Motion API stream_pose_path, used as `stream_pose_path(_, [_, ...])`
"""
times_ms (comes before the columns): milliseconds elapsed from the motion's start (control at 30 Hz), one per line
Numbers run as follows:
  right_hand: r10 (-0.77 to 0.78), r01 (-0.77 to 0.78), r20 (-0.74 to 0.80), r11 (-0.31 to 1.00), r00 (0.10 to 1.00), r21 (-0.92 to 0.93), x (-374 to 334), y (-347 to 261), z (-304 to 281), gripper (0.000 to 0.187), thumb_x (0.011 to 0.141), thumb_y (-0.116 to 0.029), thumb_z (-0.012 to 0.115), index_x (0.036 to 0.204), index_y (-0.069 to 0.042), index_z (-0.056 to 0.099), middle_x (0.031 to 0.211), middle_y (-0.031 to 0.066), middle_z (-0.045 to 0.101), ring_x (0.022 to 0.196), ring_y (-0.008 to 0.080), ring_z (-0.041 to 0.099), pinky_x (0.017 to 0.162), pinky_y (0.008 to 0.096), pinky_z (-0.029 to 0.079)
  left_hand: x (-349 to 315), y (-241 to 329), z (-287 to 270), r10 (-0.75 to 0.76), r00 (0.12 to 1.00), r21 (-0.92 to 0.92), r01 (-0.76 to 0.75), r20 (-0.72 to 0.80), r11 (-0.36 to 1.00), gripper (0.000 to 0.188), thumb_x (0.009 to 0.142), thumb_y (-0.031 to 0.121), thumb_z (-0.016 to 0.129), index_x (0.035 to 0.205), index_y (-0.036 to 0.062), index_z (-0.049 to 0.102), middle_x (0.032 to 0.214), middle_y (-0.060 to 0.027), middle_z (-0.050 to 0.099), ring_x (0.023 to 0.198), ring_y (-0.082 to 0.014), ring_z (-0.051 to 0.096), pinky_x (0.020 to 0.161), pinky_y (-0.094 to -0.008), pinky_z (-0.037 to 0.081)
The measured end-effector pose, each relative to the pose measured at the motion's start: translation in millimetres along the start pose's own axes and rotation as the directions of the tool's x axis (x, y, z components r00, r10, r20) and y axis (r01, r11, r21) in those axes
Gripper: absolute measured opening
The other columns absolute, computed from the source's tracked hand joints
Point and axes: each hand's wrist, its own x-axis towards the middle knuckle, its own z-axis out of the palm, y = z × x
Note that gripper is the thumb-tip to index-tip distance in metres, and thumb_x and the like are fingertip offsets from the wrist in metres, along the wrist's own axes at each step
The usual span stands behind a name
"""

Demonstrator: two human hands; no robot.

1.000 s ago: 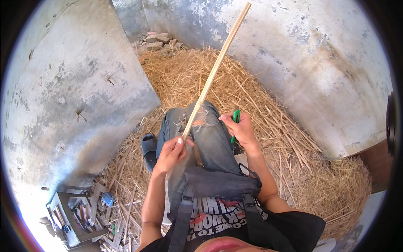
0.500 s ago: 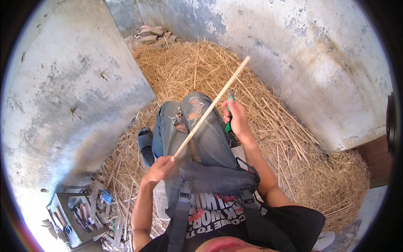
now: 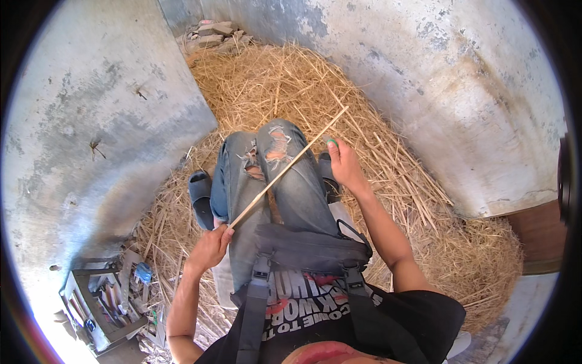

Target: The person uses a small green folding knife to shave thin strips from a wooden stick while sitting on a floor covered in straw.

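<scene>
My left hand [image 3: 209, 249] is closed around the near end of a thin, pale wooden stick [image 3: 285, 170]. The stick slants up to the right across my thighs, its far end free over the straw. Just below that far part, my right hand [image 3: 348, 165] is curled around a small green-handled tool [image 3: 331, 142]. Only a bit of green shows by the thumb; the fingers hide the rest, so its kind is unclear. I cannot tell whether the tool touches the stick. My ripped jeans [image 3: 291, 191] lie beneath the stick.
Dry straw [image 3: 285, 79] covers the floor around me. Weathered walls stand at left [image 3: 121, 97] and right [image 3: 448, 97]. Broken bricks [image 3: 212, 36] lie at the back. A wooden box of odds and ends [image 3: 109, 303] stands lower left. Dark slippers [image 3: 200, 197] are beside my legs.
The stick's far end has dropped and moved slightly left. My left hand has shifted left and down with the stick. My right hand has turned, hiding more of the green tool.
</scene>
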Motion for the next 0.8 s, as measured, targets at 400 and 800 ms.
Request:
stream_pose_path(400, [-0.011, 0.027, 0.176, 0.995, 0.984, -0.092, -1.3, -27.1, 11.1, 0.036, 0.106, -0.026, 0.050, 0.100, 0.007, 0.064, 0.073, 0.0311, 0.063, 0.071, 0.0524, 0.062, 0.065, 0.0577, 0.046, 11.3, 17.4, 2.8, -0.035, 0.999, 0.190, 0.042, -0.037, 0.981, 0.036, 0.109, 0.029, 0.047, 0.094, 0.0001, 0.060, 0.074, -0.0276, 0.063, 0.074, -0.0530, 0.060, 0.068, -0.0586, 0.047])
stream_pose_path(800, [-0.056, 0.043, 0.295, 0.998, 0.954, 0.049, -2.8, -17.0, 21.4, 0.037, 0.106, -0.026, 0.051, 0.094, 0.007, 0.062, 0.075, 0.0331, 0.062, 0.074, 0.0520, 0.062, 0.066, 0.0561, 0.046, 28.5, 35.3, 16.6, -0.083, 0.994, 0.188, 0.096, -0.075, 0.977, 0.040, 0.110, 0.035, 0.045, 0.097, 0.0014, 0.062, 0.079, -0.0315, 0.063, 0.080, -0.0549, 0.059, 0.070, -0.0599, 0.047])
